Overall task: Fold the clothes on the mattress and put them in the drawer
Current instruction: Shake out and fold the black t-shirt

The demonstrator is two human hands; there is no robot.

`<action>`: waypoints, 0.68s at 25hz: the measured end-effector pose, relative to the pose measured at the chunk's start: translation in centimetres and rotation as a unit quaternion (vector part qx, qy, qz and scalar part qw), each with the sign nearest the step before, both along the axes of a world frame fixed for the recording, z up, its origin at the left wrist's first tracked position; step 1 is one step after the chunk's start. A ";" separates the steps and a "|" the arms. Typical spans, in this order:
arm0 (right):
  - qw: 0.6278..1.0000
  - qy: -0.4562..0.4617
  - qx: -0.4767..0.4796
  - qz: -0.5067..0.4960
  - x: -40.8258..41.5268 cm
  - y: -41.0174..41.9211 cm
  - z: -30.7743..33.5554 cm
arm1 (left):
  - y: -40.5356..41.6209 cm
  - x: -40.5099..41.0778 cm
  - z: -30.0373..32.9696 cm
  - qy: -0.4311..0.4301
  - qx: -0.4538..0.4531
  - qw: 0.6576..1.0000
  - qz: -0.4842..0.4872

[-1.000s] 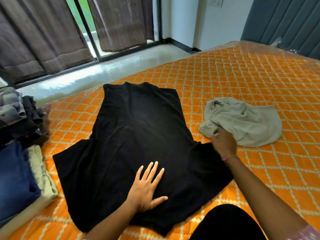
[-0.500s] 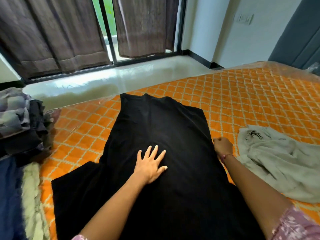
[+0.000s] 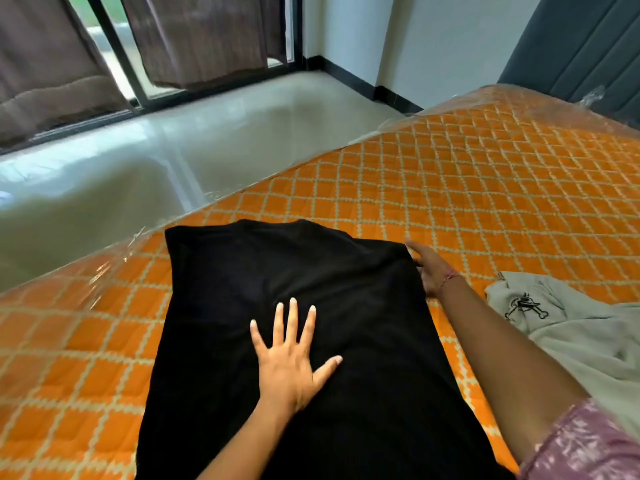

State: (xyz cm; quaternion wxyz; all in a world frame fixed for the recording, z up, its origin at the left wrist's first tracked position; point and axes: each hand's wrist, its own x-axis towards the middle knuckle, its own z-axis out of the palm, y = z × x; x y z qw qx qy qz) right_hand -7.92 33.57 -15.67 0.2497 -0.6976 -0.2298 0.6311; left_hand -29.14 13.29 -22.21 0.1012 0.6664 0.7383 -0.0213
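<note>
A black t-shirt [image 3: 311,271] lies spread on the orange quilted mattress [image 3: 450,188], its right side folded in to a straight edge. My left hand [image 3: 291,362] presses flat on the shirt's middle with fingers spread. My right hand [image 3: 427,268] lies along the shirt's upper right edge near the shoulder, fingers extended against the fabric. A crumpled pale grey-green garment [image 3: 568,334] with a small black print sits on the mattress to the right of my right arm. No drawer is in view.
The mattress is wrapped in clear plastic, and its far edge [image 3: 214,206] runs diagonally beside a glossy pale floor [image 3: 138,161]. Brown curtains [image 3: 201,36] hang over a dark-framed glass door at the back. A grey padded headboard [image 3: 581,50] stands far right.
My right hand slid up the shirt's right edge toward the shoulder. My left hand moved up the shirt. The view shifted forward and right, so the clothes pile at the left has left the frame.
</note>
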 end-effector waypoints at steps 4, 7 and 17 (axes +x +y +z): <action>0.986 0.037 -0.040 0.159 -0.6 2.4 1.2 | 0.4 -0.5 -1.6 0.014 0.069 0.997 -0.015; 0.981 0.148 0.128 0.001 -1.5 3.0 -0.2 | 0.6 -0.5 -1.0 0.006 0.099 0.995 -0.020; 0.993 0.019 0.029 0.111 -2.3 4.5 -0.3 | 11.2 -18.5 5.4 -0.274 0.113 0.778 0.553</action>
